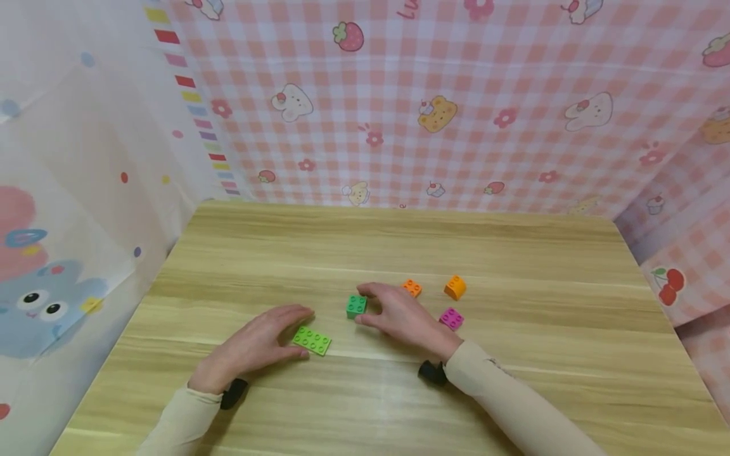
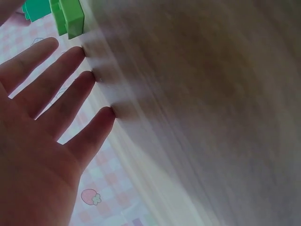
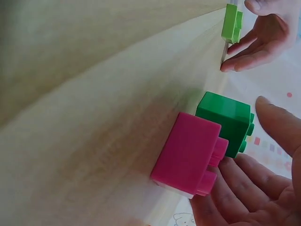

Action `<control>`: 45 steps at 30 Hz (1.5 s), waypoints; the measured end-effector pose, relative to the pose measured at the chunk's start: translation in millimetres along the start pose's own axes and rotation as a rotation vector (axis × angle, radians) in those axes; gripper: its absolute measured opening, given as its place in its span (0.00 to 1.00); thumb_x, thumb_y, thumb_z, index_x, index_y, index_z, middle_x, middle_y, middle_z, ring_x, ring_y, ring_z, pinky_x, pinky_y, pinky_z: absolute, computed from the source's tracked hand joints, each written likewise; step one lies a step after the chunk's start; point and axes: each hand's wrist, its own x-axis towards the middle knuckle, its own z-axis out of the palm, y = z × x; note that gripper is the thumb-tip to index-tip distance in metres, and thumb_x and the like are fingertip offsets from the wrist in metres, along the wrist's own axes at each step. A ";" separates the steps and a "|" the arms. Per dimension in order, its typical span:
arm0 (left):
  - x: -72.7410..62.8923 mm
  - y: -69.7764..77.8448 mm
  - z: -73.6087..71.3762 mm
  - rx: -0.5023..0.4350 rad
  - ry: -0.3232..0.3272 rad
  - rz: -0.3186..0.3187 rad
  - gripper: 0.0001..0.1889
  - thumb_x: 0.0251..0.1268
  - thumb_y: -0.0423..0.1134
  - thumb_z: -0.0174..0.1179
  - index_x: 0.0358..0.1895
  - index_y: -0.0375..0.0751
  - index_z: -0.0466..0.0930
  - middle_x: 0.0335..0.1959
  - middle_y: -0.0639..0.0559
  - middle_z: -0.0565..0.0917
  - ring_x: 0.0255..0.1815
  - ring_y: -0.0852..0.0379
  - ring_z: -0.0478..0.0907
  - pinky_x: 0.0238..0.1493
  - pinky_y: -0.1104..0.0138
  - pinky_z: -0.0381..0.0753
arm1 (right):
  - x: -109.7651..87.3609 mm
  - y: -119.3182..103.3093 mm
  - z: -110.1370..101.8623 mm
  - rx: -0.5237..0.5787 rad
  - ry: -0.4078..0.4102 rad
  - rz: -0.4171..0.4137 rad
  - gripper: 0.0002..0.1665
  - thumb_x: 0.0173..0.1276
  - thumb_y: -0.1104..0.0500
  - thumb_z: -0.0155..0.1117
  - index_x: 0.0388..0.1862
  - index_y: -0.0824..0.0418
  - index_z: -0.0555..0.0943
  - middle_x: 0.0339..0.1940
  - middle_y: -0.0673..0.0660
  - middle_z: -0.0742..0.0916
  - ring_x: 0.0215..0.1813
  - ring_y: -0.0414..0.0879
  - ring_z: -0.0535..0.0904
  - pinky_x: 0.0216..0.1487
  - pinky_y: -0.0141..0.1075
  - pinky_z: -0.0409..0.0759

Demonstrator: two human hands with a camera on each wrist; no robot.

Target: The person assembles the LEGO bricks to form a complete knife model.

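A flat lime-green building brick (image 1: 312, 341) with two rows of studs lies on the table. My left hand (image 1: 256, 342) is around its left end, thumb in front and fingers behind; in the left wrist view the fingers (image 2: 70, 101) are spread and straight, fingertips down at the tabletop. To the right, a square green brick (image 1: 356, 306) stands studs up. My right hand (image 1: 396, 315) reaches to it from the right, with thumb and fingers loosely on either side. The right wrist view shows the thumb (image 3: 277, 120) apart from this green brick (image 3: 225, 120).
A magenta brick (image 1: 452, 318) sits just beyond the right wrist. An orange square brick (image 1: 412, 288) is partly behind the right hand, and an orange brick with a curved side (image 1: 455, 287) lies farther right. The wooden table (image 1: 319, 247) meets a pink checked cloth (image 1: 388, 158) at the back.
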 end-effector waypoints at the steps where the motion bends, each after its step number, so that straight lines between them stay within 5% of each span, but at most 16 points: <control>1: 0.1 -0.3 0.3 0.001 0.000 0.002 0.39 0.61 0.55 0.74 0.71 0.39 0.74 0.70 0.41 0.77 0.72 0.40 0.72 0.73 0.44 0.69 | 0.7 0.0 0.3 -0.007 -0.001 0.003 0.35 0.70 0.50 0.73 0.71 0.62 0.75 0.68 0.58 0.82 0.64 0.50 0.80 0.71 0.48 0.76; 9: 0.5 -1.8 1.6 0.005 0.006 0.010 0.39 0.60 0.53 0.75 0.71 0.38 0.75 0.70 0.41 0.76 0.72 0.40 0.72 0.73 0.44 0.69 | 2.2 -1.2 0.7 -0.033 -0.006 -0.004 0.29 0.70 0.57 0.74 0.67 0.63 0.79 0.61 0.58 0.86 0.37 0.44 0.80 0.57 0.42 0.82; 16: -0.8 -0.3 2.4 0.022 0.003 0.012 0.38 0.59 0.52 0.75 0.70 0.37 0.75 0.70 0.40 0.77 0.71 0.40 0.72 0.73 0.44 0.69 | -11.4 -4.5 -2.0 -0.022 0.010 -0.066 0.24 0.70 0.58 0.74 0.63 0.61 0.82 0.59 0.55 0.88 0.54 0.46 0.86 0.56 0.40 0.86; 23: 0.7 4.0 4.0 0.057 0.006 0.031 0.37 0.57 0.48 0.78 0.69 0.38 0.77 0.68 0.41 0.77 0.69 0.41 0.74 0.71 0.45 0.72 | -34.4 -8.7 -4.9 -0.044 0.036 -0.103 0.24 0.68 0.59 0.75 0.62 0.60 0.83 0.57 0.55 0.88 0.48 0.46 0.85 0.51 0.38 0.86; 30: 3.6 4.6 6.1 0.095 0.053 0.079 0.35 0.55 0.45 0.80 0.66 0.38 0.80 0.65 0.41 0.79 0.66 0.42 0.76 0.69 0.46 0.75 | -54.0 -7.1 -8.5 -0.063 0.043 -0.117 0.24 0.68 0.58 0.76 0.61 0.60 0.84 0.56 0.55 0.89 0.52 0.46 0.86 0.55 0.41 0.86; 45: 7.6 7.8 5.9 0.091 0.042 0.113 0.23 0.58 0.43 0.78 0.56 0.41 0.85 0.63 0.43 0.80 0.64 0.43 0.77 0.66 0.48 0.78 | -81.5 8.2 -10.1 -0.090 0.031 -0.157 0.25 0.67 0.60 0.75 0.62 0.61 0.83 0.57 0.55 0.89 0.56 0.47 0.86 0.60 0.45 0.84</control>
